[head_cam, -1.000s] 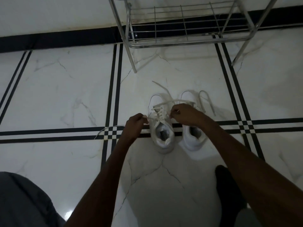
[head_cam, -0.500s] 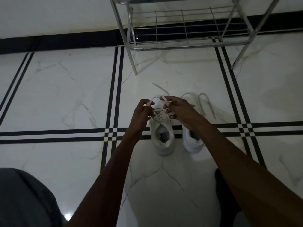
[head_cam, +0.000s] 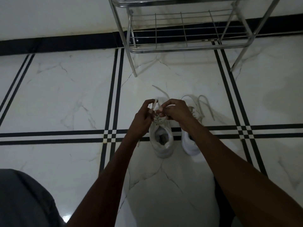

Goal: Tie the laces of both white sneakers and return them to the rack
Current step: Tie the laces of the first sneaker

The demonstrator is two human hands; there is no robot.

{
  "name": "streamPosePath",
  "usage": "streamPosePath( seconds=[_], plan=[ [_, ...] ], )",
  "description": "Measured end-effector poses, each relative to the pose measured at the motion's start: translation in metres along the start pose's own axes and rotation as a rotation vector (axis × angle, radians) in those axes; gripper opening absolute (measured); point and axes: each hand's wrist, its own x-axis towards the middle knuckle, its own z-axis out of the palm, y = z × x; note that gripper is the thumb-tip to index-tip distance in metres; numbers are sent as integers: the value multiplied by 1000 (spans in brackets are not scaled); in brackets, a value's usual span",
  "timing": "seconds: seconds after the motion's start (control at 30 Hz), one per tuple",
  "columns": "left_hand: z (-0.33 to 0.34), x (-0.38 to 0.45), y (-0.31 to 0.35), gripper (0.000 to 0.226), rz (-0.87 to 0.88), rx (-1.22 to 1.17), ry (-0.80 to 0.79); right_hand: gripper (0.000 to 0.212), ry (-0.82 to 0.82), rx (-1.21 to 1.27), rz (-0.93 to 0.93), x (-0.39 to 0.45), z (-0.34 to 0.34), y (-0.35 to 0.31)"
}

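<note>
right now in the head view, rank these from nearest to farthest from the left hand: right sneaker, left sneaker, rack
1. Left sneaker, right under the left hand.
2. Right sneaker, beside it, to the right.
3. Rack, farthest, by the wall.

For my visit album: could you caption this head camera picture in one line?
Both hands, left hand and right hand, work the white laces of the left white sneaker before a metal wire shoe rack.

Floor (head_cam: 49,99) glossy white marble-look tile, grey veining, black inlaid stripes, glare spot near bottom left. Rack (head_cam: 185,46) shiny chromed metal tube with thin wire shelf. Both sneakers (head_cam: 162,141) white, smooth matt upper, looks like leather or synthetic. Laces (head_cam: 205,104) flat woven cloth, matt. Trouser knee (head_cam: 24,199) grey matt fabric.
</note>
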Motion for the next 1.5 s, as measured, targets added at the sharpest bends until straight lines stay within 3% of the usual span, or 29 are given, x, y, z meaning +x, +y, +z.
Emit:
streamPosePath(
  seconds=[0.17, 0.33, 0.53, 0.7, 0.83, 1.0, 1.07, 1.17, 1.3, 1.5],
  plan=[
    [2, 3, 1, 38, 26, 93, 22, 16, -27, -38, -40, 3, 2, 4],
    [3, 5, 7, 32, 60, 146, 12, 20, -17, 79, 49, 1, -1, 4],
    [2, 11, -3, 44, 16, 205, 30, 25, -318, 51, -59, -2, -4, 4],
    [3, 8, -5, 38, 37, 69, 20, 25, -19, 11, -94, -2, 6, 2],
    [1, 5, -9, 42, -173, -143, 48, 12, -43, 107, -91, -2, 6, 3],
    [-1, 8, -21, 50, -277, -195, 91, 12, -194, -501, -329, 1, -10, -8],
    [1, 9, -19, 46, -278, -191, 112, 11, -161, -742, -430, 4, -10, -10],
    [2, 8, -12, 40, -238, -219, 112, 9, -11, -871, -539, 2, -4, -8],
    [-2, 6, -15, 39, -202, -247, 91, 5, 144, -784, -557, -2, 2, -1],
    [2, 13, -23, 46, -66, -138, 35, 10, 144, -391, -379, -4, 5, 0]
  ],
)
